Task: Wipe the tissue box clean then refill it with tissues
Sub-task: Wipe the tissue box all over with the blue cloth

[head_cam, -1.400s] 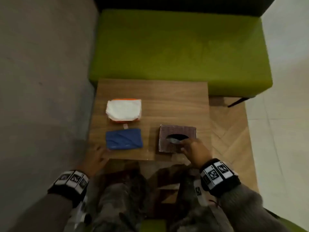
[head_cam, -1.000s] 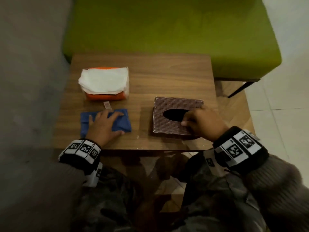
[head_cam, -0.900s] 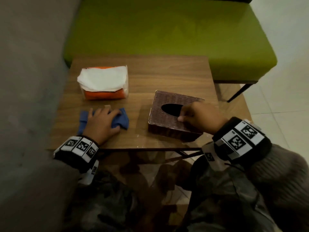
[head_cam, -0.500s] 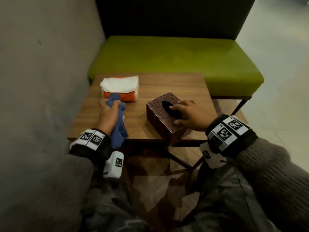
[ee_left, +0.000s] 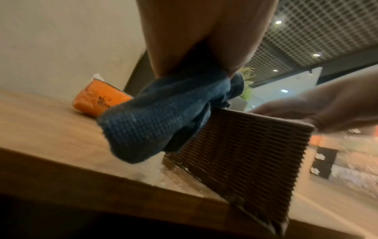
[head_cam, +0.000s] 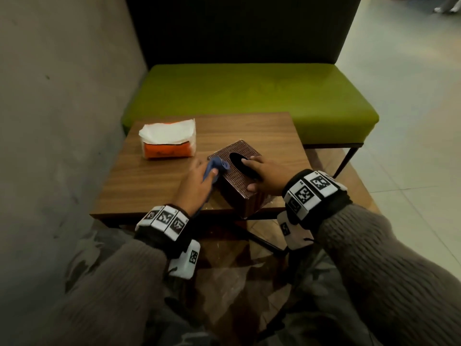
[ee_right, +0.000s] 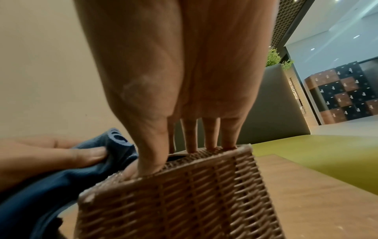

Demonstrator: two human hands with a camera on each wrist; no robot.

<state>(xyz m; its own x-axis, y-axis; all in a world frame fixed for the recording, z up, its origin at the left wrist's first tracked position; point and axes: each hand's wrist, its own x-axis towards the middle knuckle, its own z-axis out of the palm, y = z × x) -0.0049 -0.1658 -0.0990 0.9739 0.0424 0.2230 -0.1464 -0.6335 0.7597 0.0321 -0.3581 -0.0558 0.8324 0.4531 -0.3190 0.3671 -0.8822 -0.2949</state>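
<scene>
I see a public lounge or lobby: a green padded bench behind a low wooden table, tiled floor, grid ceiling, checkered lockers.

The tissue box was brown woven wicker, the cloth a ribbed blue fabric, the surface smooth grained wood, the tissue pack glossy orange plastic.

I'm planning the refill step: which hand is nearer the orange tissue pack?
Left. The left hand wipes beside the tissue box, on the side nearer the tissue pack; the right hand rests on the box's far side.
</scene>
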